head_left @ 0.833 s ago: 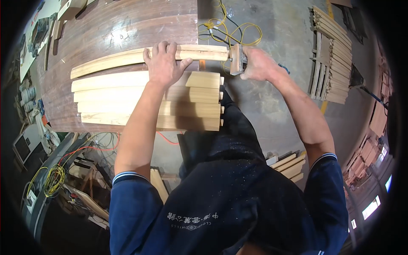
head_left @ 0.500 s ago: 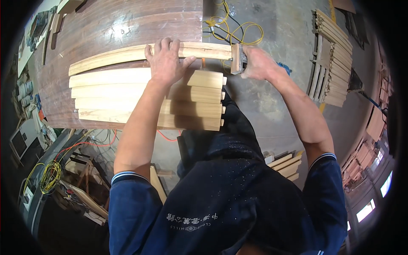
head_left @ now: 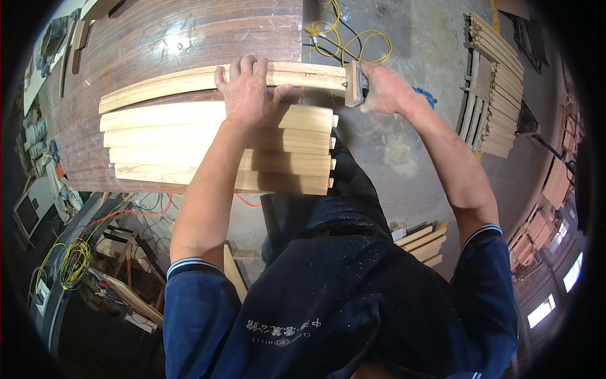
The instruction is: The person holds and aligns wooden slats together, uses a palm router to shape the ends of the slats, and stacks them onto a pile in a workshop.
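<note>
A long, pale wooden strip (head_left: 170,82) lies across the brown tabletop, its right end jutting past the table's edge. My left hand (head_left: 251,91) is over its middle, fingers bent across the far side and thumb apart on the near side, holding it. At the strip's right end, my right hand (head_left: 386,90) is closed round a tool with a flat wooden plate (head_left: 351,84). That plate stands against the strip's end; my palm hides most of the tool. Nearer me, several similar strips (head_left: 297,138) lie side by side, with narrow tenons at their right ends.
The brown table (head_left: 240,31) ends just right of the strips. Yellow and black cables (head_left: 379,57) coil on the floor beyond it. At the right, a stack of wooden strips (head_left: 499,95) stands on the floor. A yellow cable bundle (head_left: 76,262) hangs at lower left.
My right hand and the plated tool have shifted slightly away from me at the strip's end. My left hand stays in place on the strip.
</note>
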Demonstrator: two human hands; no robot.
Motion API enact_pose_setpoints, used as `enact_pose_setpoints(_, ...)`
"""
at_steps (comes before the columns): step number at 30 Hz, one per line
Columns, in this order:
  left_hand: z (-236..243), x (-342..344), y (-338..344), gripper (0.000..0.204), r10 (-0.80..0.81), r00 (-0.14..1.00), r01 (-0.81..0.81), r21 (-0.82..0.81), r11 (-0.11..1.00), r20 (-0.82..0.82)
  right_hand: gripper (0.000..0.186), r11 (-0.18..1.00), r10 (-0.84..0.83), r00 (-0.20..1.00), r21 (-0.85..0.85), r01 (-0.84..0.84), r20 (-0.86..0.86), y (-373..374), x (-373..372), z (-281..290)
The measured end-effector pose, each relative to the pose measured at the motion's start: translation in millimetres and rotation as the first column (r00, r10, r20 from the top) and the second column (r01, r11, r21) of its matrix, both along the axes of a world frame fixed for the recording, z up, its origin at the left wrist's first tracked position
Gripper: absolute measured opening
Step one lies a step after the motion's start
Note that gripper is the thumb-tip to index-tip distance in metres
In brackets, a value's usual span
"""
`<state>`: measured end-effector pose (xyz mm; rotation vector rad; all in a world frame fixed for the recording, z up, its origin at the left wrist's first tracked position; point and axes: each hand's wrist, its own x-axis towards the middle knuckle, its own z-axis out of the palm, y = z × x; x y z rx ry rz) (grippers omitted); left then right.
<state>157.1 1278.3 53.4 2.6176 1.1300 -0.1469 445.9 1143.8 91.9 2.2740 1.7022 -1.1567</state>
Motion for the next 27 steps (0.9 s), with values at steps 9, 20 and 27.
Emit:
enact_pose_setpoints(9, -7, -3, 0, 0.07, -0.014, 0.998, 0.012, 0.03, 0.999, 0.061, 0.055, 0.999, -0.015, 0.999, -0.038, 0.013, -0.051, 12, 11, -10)
enact_pose_setpoints(20, -14, -5, 0, 0.069, -0.03, 0.994, 0.021, 0.086, 0.996, 0.102, 0.064, 0.999, -0.007, 0.999, -0.037, 0.005, -0.043, 25, 20, -14)
enact_pose_setpoints(27, -10, -8, 0, 0.07, -0.045, 0.996, 0.039, 0.072, 0.997, 0.077, 0.06, 0.999, -0.009, 0.997, -0.052, 0.005, -0.072, 29, 22, -17)
